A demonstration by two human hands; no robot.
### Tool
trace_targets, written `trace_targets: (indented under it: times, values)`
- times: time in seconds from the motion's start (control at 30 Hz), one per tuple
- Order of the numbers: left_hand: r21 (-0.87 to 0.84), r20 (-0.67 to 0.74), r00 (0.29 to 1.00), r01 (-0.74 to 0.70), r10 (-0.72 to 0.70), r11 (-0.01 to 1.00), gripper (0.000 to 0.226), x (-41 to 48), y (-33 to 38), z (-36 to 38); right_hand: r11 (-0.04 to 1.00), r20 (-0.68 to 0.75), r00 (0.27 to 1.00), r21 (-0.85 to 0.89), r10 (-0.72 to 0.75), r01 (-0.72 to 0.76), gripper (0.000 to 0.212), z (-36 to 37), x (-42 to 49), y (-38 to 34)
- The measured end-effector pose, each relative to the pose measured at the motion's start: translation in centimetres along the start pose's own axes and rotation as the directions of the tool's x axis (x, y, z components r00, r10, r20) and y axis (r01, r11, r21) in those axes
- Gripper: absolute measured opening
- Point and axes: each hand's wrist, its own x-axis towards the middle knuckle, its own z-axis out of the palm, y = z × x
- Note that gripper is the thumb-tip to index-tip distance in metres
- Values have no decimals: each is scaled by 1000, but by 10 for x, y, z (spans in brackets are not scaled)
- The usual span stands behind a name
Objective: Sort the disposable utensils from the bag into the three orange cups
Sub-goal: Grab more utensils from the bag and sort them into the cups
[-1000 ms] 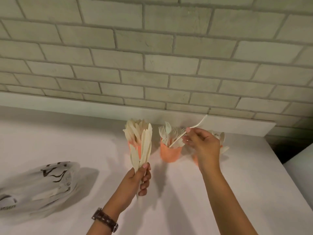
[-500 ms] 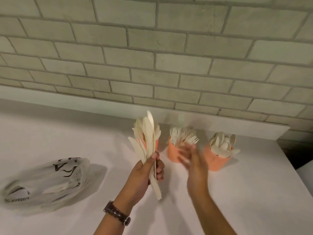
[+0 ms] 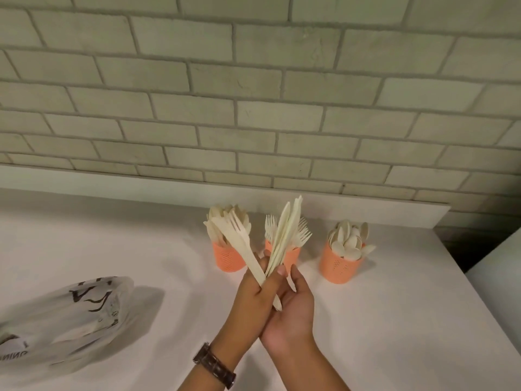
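My left hand (image 3: 252, 301) grips a bunch of cream utensils (image 3: 284, 241) that fans upward, with a fork and a knife (image 3: 238, 242) splayed to the left. My right hand (image 3: 293, 309) meets the bunch from the right, its fingers on the lower handles. Behind stand three orange cups on the white counter: the left cup (image 3: 228, 259) holds knives, the middle cup (image 3: 291, 256) holds forks and is partly hidden by the bunch, the right cup (image 3: 339, 268) holds spoons. The white plastic bag (image 3: 64, 320) lies crumpled at the left.
A grey brick wall (image 3: 253, 108) with a low white ledge backs the counter (image 3: 394, 320). The counter's right edge drops to a dark gap near the spoon cup. A watch sits on my left wrist.
My right hand left a fork in the middle cup, swung back and now touches the bunch in my left hand. The bunch has fanned out wider.
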Motion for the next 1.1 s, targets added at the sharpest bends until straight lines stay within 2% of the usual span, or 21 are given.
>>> trace_targets:
  times: [0.13, 0.23, 0.3, 0.37, 0.43, 0.57, 0.77, 1.0, 1.1]
  values:
    - [200, 19, 1000, -14, 10, 980, 18, -3, -8, 1, 998, 94, 994, -11, -56, 57, 49, -4, 8, 9]
    - [116, 28, 997, 75, -79, 990, 21, -6, -9, -1, 978, 120, 986, -164, -113, 132, 47, -7, 2, 12]
    - [84, 38, 996, 76, -79, 994, 21, -7, -4, -7, 877, 186, 960, -398, -209, 268, 39, -12, 0, 11]
    - [92, 58, 997, 38, -43, 995, 26, -6, 3, -12, 684, 269, 913, -604, -307, 409, 32, -14, -3, 5]
    - [70, 72, 995, 61, -66, 996, 25, -5, 7, -17, 549, 345, 873, -680, -345, 486, 28, -14, -5, -6]
    - [-6, 196, 961, 199, -194, 980, 24, -8, 10, -26, 399, 453, 832, -732, -319, 552, 35, -7, -8, -27]
    - [-120, 335, 914, 282, -229, 952, 33, -15, 11, -36, 388, 477, 847, -752, -237, 532, 21, 9, -7, -40]
    - [-217, 278, 946, 231, -167, 948, 42, -17, 3, -44, 413, 455, 851, -744, -260, 524, 12, 12, -5, -35]
    - [-207, 234, 963, 181, -131, 961, 38, -18, -1, -46, 439, 446, 863, -743, -237, 505, 31, 12, -5, -30]
